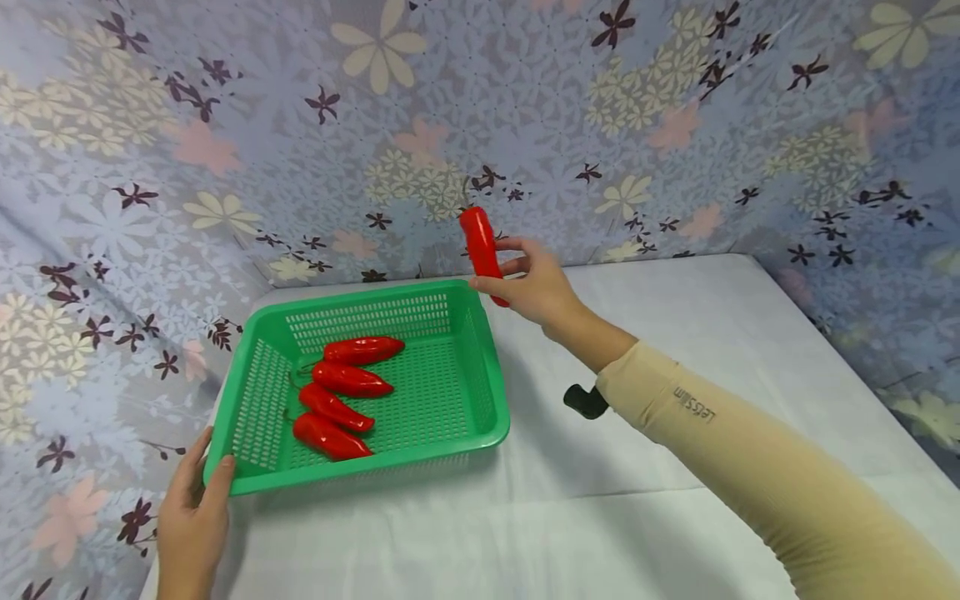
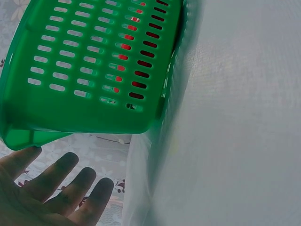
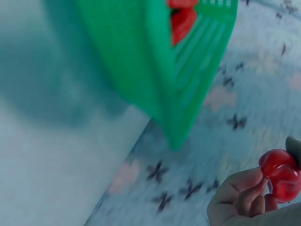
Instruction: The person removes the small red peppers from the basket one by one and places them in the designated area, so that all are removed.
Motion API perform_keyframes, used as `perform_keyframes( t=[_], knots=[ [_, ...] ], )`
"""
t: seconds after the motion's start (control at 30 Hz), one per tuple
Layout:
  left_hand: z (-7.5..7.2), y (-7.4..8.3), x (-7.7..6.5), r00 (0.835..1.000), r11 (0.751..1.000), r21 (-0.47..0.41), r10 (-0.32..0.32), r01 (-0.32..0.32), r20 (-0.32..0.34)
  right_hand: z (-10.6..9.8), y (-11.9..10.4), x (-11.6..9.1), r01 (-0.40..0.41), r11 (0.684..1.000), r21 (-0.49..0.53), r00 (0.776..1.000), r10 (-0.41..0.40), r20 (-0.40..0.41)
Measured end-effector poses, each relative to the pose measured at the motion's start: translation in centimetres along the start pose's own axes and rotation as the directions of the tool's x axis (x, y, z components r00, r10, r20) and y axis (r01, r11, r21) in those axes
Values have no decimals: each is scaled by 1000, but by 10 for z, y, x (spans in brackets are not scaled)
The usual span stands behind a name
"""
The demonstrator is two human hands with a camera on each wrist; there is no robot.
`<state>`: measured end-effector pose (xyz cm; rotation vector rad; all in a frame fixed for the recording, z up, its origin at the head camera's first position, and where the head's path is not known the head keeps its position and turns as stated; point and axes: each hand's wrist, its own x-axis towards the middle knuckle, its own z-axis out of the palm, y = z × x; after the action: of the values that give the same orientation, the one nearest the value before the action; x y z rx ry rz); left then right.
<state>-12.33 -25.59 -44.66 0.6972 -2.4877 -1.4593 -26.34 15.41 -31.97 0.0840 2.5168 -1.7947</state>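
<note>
My right hand (image 1: 536, 287) holds a red chili pepper (image 1: 480, 242) between thumb and fingers, stem end up, above the back right corner of the green basket (image 1: 491, 367). In the right wrist view, the fingers (image 3: 244, 186) curl against the pepper (image 3: 284, 176). My left hand (image 1: 193, 517) pinches the basket's front left corner, thumb over the rim. Below that rim, the left wrist view shows the other fingers (image 2: 89, 188) spread, clear of the wall. Several red peppers (image 1: 352, 379) lie in a row in the basket's left half, tips pointing right.
The basket stands on a white cloth-covered table (image 1: 675, 517). Flowered fabric (image 1: 525, 100) hangs behind the table and at its sides. A small black object (image 1: 585, 402) shows under the right wrist.
</note>
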Motion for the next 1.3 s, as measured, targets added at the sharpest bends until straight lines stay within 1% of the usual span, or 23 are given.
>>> perform_keyframes(
  t=[0.1, 0.17, 0.27, 0.4, 0.53, 0.63, 0.73, 0.87, 1.07, 1.17, 1.3],
  knots=[
    [1, -1, 1, 1000, 1000, 4, -20, 20, 5, -26, 11, -1, -40, 999, -6, 998, 40, -51],
    [2, -1, 1, 999, 999, 8, -35, 35, 12, -43, 19, -3, -76, 997, -19, 993, 74, -95],
    [1, 0, 1, 999, 999, 23, -42, 41, 8, -68, 33, -5, -122, 992, -25, 982, 117, -151],
    [0, 0, 1, 1000, 999, 21, -31, 31, 0, -99, 52, -9, -177, 984, -4, 963, 173, -207],
    [1, -1, 1, 1000, 999, 19, -29, 29, -6, -125, 68, -11, -226, 974, 0, 944, 219, -248],
    [2, -1, 1, 999, 999, 23, -31, 31, -14, -138, 78, -11, -257, 966, -4, 933, 247, -262],
    [2, -1, 1, 999, 999, 21, -35, 36, -17, -145, 89, -11, -292, 956, -8, 922, 279, -269],
    [0, -1, 0, 999, 999, 14, -43, 43, -10, -146, 108, -14, -336, 942, 1, 909, 325, -259],
    [0, -2, -1, 999, 999, 8, -40, 40, -11, -136, 142, -17, -387, 922, 13, 894, 379, -237],
    [1, -1, -1, 999, 999, -3, -33, 33, -13, -131, 159, -17, -423, 906, 14, 882, 415, -223],
    [3, 1, 0, 999, 999, -13, -30, 30, -18, -126, 178, -17, -461, 888, 5, 864, 450, -227]
  ],
)
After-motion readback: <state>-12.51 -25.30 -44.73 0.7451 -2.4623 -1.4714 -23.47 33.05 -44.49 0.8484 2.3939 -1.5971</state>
